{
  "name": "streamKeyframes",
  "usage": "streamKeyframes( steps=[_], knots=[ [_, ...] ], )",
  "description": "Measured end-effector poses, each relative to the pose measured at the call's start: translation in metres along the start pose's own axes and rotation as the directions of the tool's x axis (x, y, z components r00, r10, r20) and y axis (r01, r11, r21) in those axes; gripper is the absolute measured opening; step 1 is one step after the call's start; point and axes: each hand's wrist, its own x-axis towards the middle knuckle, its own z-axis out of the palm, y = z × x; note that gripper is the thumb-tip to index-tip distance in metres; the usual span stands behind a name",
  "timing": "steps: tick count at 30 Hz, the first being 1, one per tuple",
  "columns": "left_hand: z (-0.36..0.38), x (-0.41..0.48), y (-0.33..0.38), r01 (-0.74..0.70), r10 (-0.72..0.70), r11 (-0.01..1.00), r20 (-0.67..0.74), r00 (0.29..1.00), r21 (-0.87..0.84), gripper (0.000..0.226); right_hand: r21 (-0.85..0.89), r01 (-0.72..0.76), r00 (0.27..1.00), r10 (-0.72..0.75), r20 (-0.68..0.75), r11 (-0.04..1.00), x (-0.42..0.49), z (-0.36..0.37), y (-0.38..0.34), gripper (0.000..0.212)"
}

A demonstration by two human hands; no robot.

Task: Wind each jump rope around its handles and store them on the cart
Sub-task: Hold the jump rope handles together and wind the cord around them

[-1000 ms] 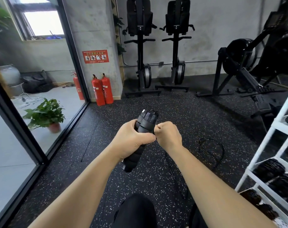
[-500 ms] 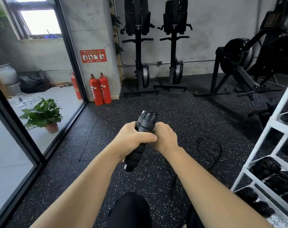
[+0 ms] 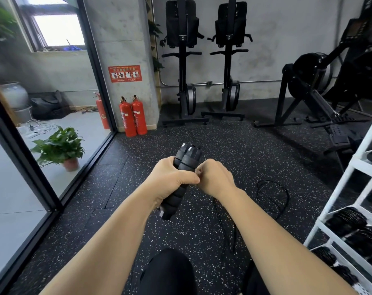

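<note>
My left hand (image 3: 170, 177) grips two black foam jump-rope handles (image 3: 186, 161) held together, tilted, tops pointing away from me. My right hand (image 3: 215, 177) is curled just right of the handles and pinches the thin black rope where it meets them. The rope (image 3: 272, 196) trails down under my right forearm and lies in loose loops on the speckled floor. The white cart (image 3: 338, 194) stands at the right edge, with wound black ropes (image 3: 349, 222) on its lower shelves.
Two red fire extinguishers (image 3: 133, 116) stand by the concrete pillar. Rowing machines (image 3: 312, 86) and two upright machines (image 3: 185, 60) line the back wall. A glass partition (image 3: 53, 145) runs along the left, with a potted plant (image 3: 59, 145) behind it.
My right hand has swung from behind the handles back out to their right side, carrying the rope round them. The view has shifted slightly.
</note>
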Motion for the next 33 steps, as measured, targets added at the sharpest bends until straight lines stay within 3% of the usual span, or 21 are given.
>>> streamKeyframes(
  steps=[5,11,15,19,22,24,25,29,33],
  knots=[
    [-0.022,0.009,0.002,0.044,-0.022,0.979,-0.110,0.994,0.198,0.026,-0.011,-0.001,0.991,-0.001,-0.131,1.000,0.008,-0.009,0.016,0.048],
    [-0.033,0.019,0.004,0.075,-0.029,0.885,-0.105,0.994,0.460,0.025,-0.228,0.150,0.920,-0.220,-0.325,0.962,0.018,-0.025,0.011,0.053],
    [-0.038,0.022,0.008,0.137,-0.008,0.664,-0.176,0.984,0.735,0.021,-0.384,0.161,0.883,-0.306,-0.356,0.909,0.015,-0.029,0.003,0.051],
    [-0.040,0.025,0.005,0.159,0.046,0.417,-0.196,0.980,0.895,0.025,-0.524,0.174,0.859,-0.388,-0.334,0.834,0.008,-0.037,-0.007,0.053],
    [-0.035,0.028,0.007,0.098,0.120,0.272,-0.134,0.984,0.957,0.026,-0.591,0.164,0.826,-0.438,-0.355,0.789,0.004,-0.043,-0.021,0.066],
    [-0.032,0.029,0.009,0.034,0.163,0.160,-0.061,0.985,0.986,0.025,-0.703,0.185,0.799,-0.521,-0.299,0.687,0.006,-0.050,-0.029,0.059],
    [-0.030,0.028,0.010,-0.015,0.179,0.102,-0.004,0.984,0.995,0.025,-0.728,0.265,0.765,-0.597,-0.239,0.632,0.010,-0.052,-0.030,0.051],
    [-0.025,0.025,0.010,-0.223,0.152,-0.075,0.233,0.961,0.972,0.030,-0.559,0.515,0.704,-0.693,-0.156,0.649,0.023,-0.067,-0.040,0.049],
    [-0.020,0.016,0.014,-0.404,0.230,-0.158,0.432,0.872,0.901,0.028,-0.268,0.567,0.789,-0.607,-0.095,0.779,0.044,-0.060,-0.033,0.053]
  ],
)
